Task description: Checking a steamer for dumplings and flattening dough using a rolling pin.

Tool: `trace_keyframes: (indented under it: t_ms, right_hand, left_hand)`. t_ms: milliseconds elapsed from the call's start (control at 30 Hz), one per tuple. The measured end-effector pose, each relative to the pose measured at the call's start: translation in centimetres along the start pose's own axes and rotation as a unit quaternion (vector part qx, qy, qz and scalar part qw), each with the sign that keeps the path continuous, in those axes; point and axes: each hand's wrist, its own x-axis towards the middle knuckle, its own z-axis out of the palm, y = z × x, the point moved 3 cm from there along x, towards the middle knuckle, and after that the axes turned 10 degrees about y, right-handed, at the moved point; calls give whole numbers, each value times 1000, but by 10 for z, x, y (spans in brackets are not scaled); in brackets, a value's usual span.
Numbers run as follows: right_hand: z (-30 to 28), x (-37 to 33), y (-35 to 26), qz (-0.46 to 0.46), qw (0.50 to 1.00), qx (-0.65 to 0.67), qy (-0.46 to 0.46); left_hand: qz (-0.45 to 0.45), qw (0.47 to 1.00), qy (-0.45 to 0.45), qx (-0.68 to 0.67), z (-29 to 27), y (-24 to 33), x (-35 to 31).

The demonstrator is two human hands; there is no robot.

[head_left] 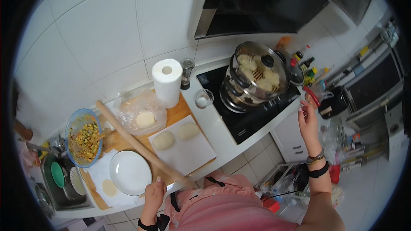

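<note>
My left hand (155, 194) is loosely closed near the counter's front edge, with nothing visible in it. Beside it are a white plate (130, 173) and the near end of a long wooden rolling pin (141, 146). Out to the right, my right hand (308, 119) is raised, fingers partly spread, its fingertips by a red curved edge (311, 96); contact is unclear. Two dough pieces (164, 140) lie on a white sheet (191, 151). More dough (145, 119) sits in a clear plastic bag (125, 110). A thin round wrapper (109, 187) lies left of the plate.
A steamer pot (242, 96) with a glass lid, pale buns showing through, stands on the black cooktop (240, 133). A glass bowl of chopped filling (84, 137) is beside the sink (70, 201). Behind the board stand a paper towel roll (168, 86) and a small glass (204, 99).
</note>
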Motion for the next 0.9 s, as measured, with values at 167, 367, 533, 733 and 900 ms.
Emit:
trace_keyframes:
  t_ms: [167, 367, 533, 733, 900]
  right_hand:
    - [44, 85, 29, -49, 990, 104, -77]
    - [104, 168, 14, -221, 966, 64, -120]
    - [140, 197, 5, -232, 952, 35, -197]
    - [151, 209, -1, -257, 923, 1, -288]
    - [153, 211, 0, -251, 914, 3, -318]
  left_hand:
    - [0, 993, 117, -19, 85, -2, -12]
    - [-153, 936, 283, -142, 124, -6, -63]
    - [-136, 918, 334, -163, 133, -6, -94]
    - [-159, 891, 391, -169, 151, -5, -107]
    - [-168, 891, 382, -175, 162, -7, -109]
